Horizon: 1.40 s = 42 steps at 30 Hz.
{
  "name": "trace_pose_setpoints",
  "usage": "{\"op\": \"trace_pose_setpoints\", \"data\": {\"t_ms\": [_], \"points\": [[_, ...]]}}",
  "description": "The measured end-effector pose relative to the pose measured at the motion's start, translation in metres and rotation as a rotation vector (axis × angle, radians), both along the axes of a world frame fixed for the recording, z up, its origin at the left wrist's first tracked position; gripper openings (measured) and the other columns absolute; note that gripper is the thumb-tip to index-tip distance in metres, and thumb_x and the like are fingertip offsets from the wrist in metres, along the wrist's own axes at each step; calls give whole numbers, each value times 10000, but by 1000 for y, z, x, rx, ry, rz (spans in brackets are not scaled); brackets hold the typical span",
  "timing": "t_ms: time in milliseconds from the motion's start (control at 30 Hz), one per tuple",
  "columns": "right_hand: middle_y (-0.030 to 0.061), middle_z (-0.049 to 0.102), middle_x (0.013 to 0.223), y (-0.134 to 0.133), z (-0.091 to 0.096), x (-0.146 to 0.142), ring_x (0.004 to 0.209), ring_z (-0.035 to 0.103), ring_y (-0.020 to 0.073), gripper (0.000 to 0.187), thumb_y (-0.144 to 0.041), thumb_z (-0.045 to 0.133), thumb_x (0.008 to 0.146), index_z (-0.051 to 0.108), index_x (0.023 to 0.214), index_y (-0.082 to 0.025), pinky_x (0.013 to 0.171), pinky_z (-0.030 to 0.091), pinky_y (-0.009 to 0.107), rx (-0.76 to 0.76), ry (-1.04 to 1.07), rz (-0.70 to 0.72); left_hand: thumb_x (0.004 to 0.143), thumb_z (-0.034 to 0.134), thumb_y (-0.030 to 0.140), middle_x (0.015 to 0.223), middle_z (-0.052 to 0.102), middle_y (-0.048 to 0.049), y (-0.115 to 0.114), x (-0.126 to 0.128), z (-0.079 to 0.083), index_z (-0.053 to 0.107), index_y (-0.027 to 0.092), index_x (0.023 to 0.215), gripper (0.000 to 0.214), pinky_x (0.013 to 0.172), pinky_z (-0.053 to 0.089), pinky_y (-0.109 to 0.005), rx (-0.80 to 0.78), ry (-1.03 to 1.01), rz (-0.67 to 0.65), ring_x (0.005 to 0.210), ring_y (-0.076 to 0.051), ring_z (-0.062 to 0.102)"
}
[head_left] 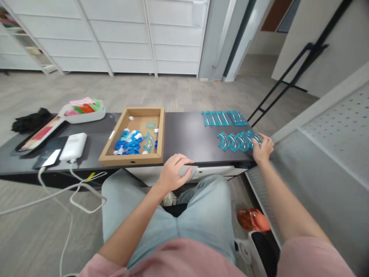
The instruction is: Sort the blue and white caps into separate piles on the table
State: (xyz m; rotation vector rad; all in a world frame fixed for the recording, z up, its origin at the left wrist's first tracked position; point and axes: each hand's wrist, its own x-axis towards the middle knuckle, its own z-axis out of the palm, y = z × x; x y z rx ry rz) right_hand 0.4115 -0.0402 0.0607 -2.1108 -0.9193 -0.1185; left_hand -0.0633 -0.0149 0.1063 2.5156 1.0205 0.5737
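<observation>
Two rows of clear teal plastic pieces (223, 118) lie centre right on the dark table (187, 134), one straight, one curved. The right hand (263, 149) touches the curved row (235, 141) at the table's right edge, fingers bent, grip unclear. The left hand (174, 173) rests loosely curled, empty, on the near edge. One wooden tray (160, 130) borders the bare middle.

Pink shirt (178, 261), short-sleeved: left sleeve (95, 267) and right sleeve (311, 257) loose, plain, unmarked. Forearms (135, 219) bare below sleeve hems. Light blue-grey trousers (201, 215), soft cloth, creased over knees. Left hand (174, 175), right hand (263, 148) bare.
</observation>
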Motion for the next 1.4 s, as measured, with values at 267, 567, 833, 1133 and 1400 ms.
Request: {"op": "trace_pose_setpoints", "data": {"t_ms": [267, 567, 833, 1133, 1400], "points": [[239, 782, 1187, 37, 41, -65, 1221, 781, 500, 572, -852, 626, 867, 779, 1235, -442, 1113, 528, 784, 204, 16, 170, 1124, 621, 609, 1199, 829, -61, 92, -127, 71, 827, 374, 1206, 323, 1186, 691, -646, 149, -605, 555, 1211, -347, 786], [116, 840, 1382, 129, 98, -337, 1256, 785, 397, 475, -650, 574, 1167, 874, 1435, -395, 1229, 543, 648, -409, -406, 1165, 959, 820, 778, 1266, 811, -117, 195, -249, 9, 778, 333, 1275, 548, 1177, 658, -730, -93, -638, 682, 1254, -417, 799], [175, 745, 1598, 185, 57, -421, 1420, 717, 431, 481, -610, 853, 1074, 875, 1428, -285, 1280, 512, 594, -616, -535, 1250, 925, 873, 603, 1439, 788, -148, 210, -253, -29, 743, 219, 1407, 630, 1212, 666, -512, -397, -579, 616, 1320, -318, 778], [180, 787, 1530, 183, 59, -423, 1429, 718, 404, 288, -333, 851, 1063, 879, 1333, -235, 1265, 500, 550, -627, -492, 1238, 999, 803, 613, 1583, 768, -200, 223, -247, -36, 696, 184, 1516, 680, 1264, 620, -514, -524, -480, 593, 1374, -347, 788], [101, 869, 1352, 189, 45, -410, 1167, 811, 270, 267, -170, 679, 1122, 872, 1292, -241, 1123, 595, 421, -282, -189, 1222, 1007, 761, 671, 1464, 846, -146, 222, -248, -29, 753, 197, 1432, 636, 1240, 628, -476, -517, -407, 615, 1338, -351, 802]]}}
